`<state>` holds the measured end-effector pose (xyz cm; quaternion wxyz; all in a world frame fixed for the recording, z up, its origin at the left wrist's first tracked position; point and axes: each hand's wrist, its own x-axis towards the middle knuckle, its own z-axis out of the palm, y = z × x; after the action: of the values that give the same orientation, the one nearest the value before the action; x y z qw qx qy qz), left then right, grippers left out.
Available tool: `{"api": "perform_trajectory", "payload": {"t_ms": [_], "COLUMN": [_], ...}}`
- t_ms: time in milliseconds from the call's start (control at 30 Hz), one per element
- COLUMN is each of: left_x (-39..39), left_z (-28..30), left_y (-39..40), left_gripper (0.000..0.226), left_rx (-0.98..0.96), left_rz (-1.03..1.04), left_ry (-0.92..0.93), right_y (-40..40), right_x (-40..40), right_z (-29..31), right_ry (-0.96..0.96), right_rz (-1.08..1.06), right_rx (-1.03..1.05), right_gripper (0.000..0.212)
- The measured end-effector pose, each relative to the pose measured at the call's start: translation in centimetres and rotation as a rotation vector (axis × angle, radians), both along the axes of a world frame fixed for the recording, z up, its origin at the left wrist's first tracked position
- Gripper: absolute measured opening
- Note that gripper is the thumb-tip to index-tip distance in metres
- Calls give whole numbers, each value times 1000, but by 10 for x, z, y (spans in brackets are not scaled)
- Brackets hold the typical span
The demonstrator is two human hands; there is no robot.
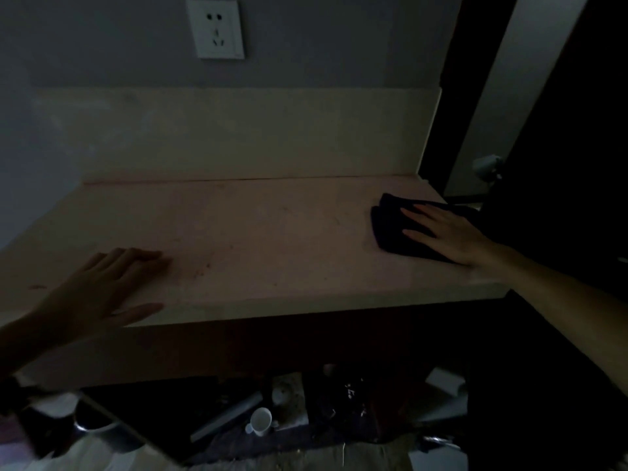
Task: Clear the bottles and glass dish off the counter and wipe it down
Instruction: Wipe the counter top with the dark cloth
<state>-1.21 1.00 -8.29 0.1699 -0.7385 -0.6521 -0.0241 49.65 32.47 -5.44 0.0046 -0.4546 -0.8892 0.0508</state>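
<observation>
The pale counter (272, 232) shows a bare top in dim light, with faint reddish smears near its front left. A dark folded cloth (390, 229) lies at the counter's right end. My right hand (448, 232) lies flat on the cloth, fingers spread and pointing left. My left hand (105, 287) rests palm down on the front left of the counter, fingers apart, holding nothing. No bottles or glass dish show on the counter.
A white wall socket (217, 28) sits above the backsplash (238, 130). A dark door frame (475, 96) stands to the right. Below the counter's front edge lie a white cup (260, 421), a grey tube (226, 416) and other clutter.
</observation>
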Motion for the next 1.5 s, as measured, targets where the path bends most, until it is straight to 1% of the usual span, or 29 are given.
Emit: {"api": "perform_trajectory", "payload": {"t_ms": [67,100,267,333,400,500,600,700,767,833,933,1000,1133,1267,1367,1500], "left_x": [1,2,6,6,7,5,-1,-15,-33,-63,-110,-133,-151,-134,-106,-52], "left_z": [2,4,9,10,10,11,16,23,29,33,36,36,39,36,33,26], "left_y": [-3,-4,-8,-8,-9,-10,-14,-27,-45,-66,-98,-115,-127,-107,-77,-24], "left_gripper": [75,75,74,74,75,76,68,53,42,36,37,34,35,21,18,28], "left_rx": [-4,-1,21,60,93,127,219,354,431,482,479,483,522,475,433,364], "left_rz": [2,2,-23,-40,-48,-79,-102,-72,-41,19,133,189,249,249,177,46], "left_ry": [-17,-30,-56,-107,-151,-242,-489,-777,-897,-877,-768,-726,-691,-684,-654,-575], "right_y": [-17,-22,-29,-39,-54,-81,-111,-142,-164,-189,-231,-255,-276,-279,-251,-181], "right_x": [7,8,-11,-32,-63,-135,-228,-337,-409,-476,-548,-571,-561,-514,-464,-372], "right_z": [-3,-5,-11,-12,-12,-12,-10,-13,-15,-13,-12,-15,-14,-13,-12,-8], "right_ry": [-15,-26,-42,-38,-25,5,25,29,47,71,67,74,87,38,56,67], "right_rz": [-4,-7,-23,-1,44,167,279,376,425,485,597,659,743,804,777,634], "right_rx": [0,-1,0,12,5,-1,17,33,37,23,33,28,24,-8,-10,17], "right_gripper": [81,81,107,107,97,86,88,85,86,91,74,71,73,74,74,68]}}
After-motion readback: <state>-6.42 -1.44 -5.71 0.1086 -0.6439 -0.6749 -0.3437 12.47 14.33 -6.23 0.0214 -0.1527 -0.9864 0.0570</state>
